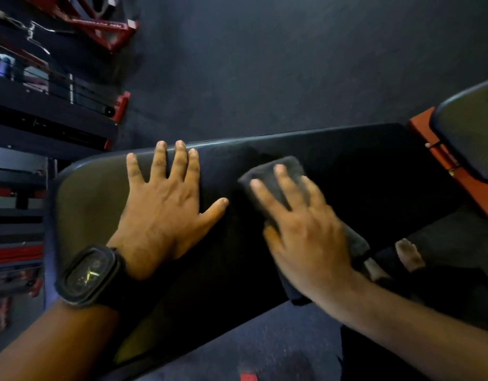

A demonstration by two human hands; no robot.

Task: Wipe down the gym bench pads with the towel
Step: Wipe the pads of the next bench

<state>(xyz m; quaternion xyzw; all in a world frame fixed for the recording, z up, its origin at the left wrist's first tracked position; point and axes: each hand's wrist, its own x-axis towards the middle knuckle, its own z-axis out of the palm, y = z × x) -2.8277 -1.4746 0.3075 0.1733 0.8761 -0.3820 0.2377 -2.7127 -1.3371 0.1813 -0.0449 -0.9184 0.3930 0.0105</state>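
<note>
A long black bench pad [361,171] runs across the middle of the view. My left hand [165,204], with a black watch on its wrist, lies flat on the pad's left part with its fingers spread. My right hand [306,229] presses a folded dark grey towel [270,174] onto the pad just to the right of it, fingers straight on top of the cloth. Part of the towel trails out under the palm toward the pad's near edge. A second black pad [473,133] sits at the right on an orange-red frame [440,158].
Dark rubber floor [264,64] stretches beyond the bench. Red and black gym machines and racks [44,105] line the left side. A foot [407,254] shows by the bench's near right side. Blue-grey carpeted floor [278,339] lies in front of the pad.
</note>
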